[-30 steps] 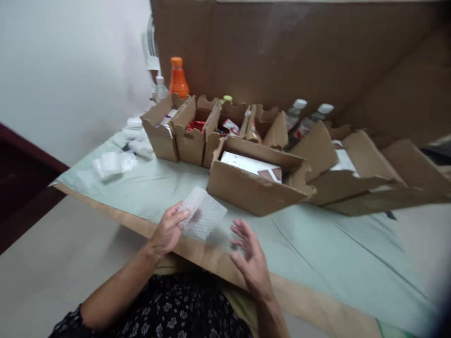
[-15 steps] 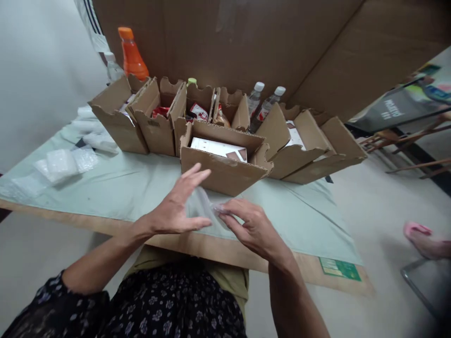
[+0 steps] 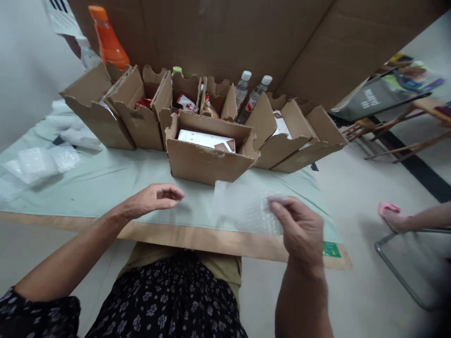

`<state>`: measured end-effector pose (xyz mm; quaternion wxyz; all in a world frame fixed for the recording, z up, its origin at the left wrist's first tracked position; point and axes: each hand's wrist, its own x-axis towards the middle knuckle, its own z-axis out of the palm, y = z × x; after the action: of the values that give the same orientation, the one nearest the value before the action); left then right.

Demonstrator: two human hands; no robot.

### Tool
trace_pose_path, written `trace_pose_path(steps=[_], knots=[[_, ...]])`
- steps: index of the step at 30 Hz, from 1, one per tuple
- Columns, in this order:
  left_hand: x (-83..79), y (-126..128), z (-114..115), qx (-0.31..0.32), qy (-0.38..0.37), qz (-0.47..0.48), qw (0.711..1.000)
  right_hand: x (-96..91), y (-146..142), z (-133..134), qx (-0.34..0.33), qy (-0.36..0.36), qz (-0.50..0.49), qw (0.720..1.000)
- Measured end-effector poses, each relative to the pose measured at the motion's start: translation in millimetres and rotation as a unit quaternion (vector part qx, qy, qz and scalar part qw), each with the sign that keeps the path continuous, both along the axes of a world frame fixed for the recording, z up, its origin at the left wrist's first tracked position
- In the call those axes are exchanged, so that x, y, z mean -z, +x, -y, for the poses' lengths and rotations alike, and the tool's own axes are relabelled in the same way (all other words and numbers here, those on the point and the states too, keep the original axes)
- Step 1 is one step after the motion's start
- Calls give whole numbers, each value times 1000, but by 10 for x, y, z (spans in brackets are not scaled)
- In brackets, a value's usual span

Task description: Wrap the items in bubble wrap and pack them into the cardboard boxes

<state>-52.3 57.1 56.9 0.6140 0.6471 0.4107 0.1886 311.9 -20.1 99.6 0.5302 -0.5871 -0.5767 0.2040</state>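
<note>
My right hand (image 3: 299,227) pinches a clear sheet of bubble wrap (image 3: 243,209) by its right edge and holds it just above the pale green table cover (image 3: 105,180). The sheet hangs in front of an open cardboard box (image 3: 207,159) that holds a white carton (image 3: 202,139). My left hand (image 3: 153,199) hovers to the left of the sheet, its fingers loosely curled with nothing in them and not touching the wrap.
A row of open cardboard boxes (image 3: 134,112) with small packets stands behind, against a tall cardboard sheet (image 3: 218,37). An orange bottle (image 3: 107,40) and two water bottles (image 3: 252,96) stand at the back. Bubble-wrap pieces (image 3: 38,162) lie at left. Another person's foot (image 3: 391,216) shows at right.
My left hand has let go of the bubble wrap and drawn back left. My right hand has taken the sheet and carried it to the right. The view has tilted and swung rightward.
</note>
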Motion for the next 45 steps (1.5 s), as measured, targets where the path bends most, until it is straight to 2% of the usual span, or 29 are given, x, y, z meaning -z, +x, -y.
trace_pose_path(steps=[2,4,7,10,12,14,15,17,19,21,23,26,28,30,31,33,36,38,41,45], knots=[[-32,154,18,-34,18,2,999,51,-54,13,-30,-30,0,999],[-44,404,42,-31,55,-18,998,9,-110,37,-62,-45,19,997],[-26,808,62,7,147,-8,989,-197,-162,112,-160,-42,55,985],[16,1057,43,63,202,44,976,-427,-140,232,-277,-24,23,960],[33,1069,34,113,172,65,977,-499,-65,318,-277,-3,-15,961],[32,963,45,141,89,68,984,-472,42,372,-203,7,-10,979],[25,879,57,135,42,65,988,-421,90,377,-155,4,7,988],[11,691,76,81,-25,50,995,-250,139,329,-78,-22,45,996],[17,531,62,7,-24,25,999,3,95,213,-44,-56,63,995],[71,430,4,-50,38,-33,997,319,-17,70,-37,-99,85,991],[173,373,-68,-93,136,-137,977,647,-119,-38,-14,-133,134,982],[316,307,-91,-149,299,-264,905,998,-112,-52,68,-127,227,963],[341,283,-8,-177,390,-281,859,1063,-38,7,115,-85,276,951],[323,314,141,-164,458,-275,829,1013,-34,50,115,-47,313,942],[317,356,225,-137,483,-271,821,970,-89,51,91,-37,329,939],[349,474,380,-51,508,-263,819,901,-316,7,2,-39,355,934],[525,619,504,46,475,-286,831,925,-759,-110,-160,-84,383,906],[669,629,509,64,440,-316,838,1014,-926,-150,-216,-110,399,885],[798,555,477,69,425,-334,839,1168,-839,-83,-195,-123,425,876],[809,490,461,71,430,-331,837,1259,-401,166,-118,-126,447,878]])
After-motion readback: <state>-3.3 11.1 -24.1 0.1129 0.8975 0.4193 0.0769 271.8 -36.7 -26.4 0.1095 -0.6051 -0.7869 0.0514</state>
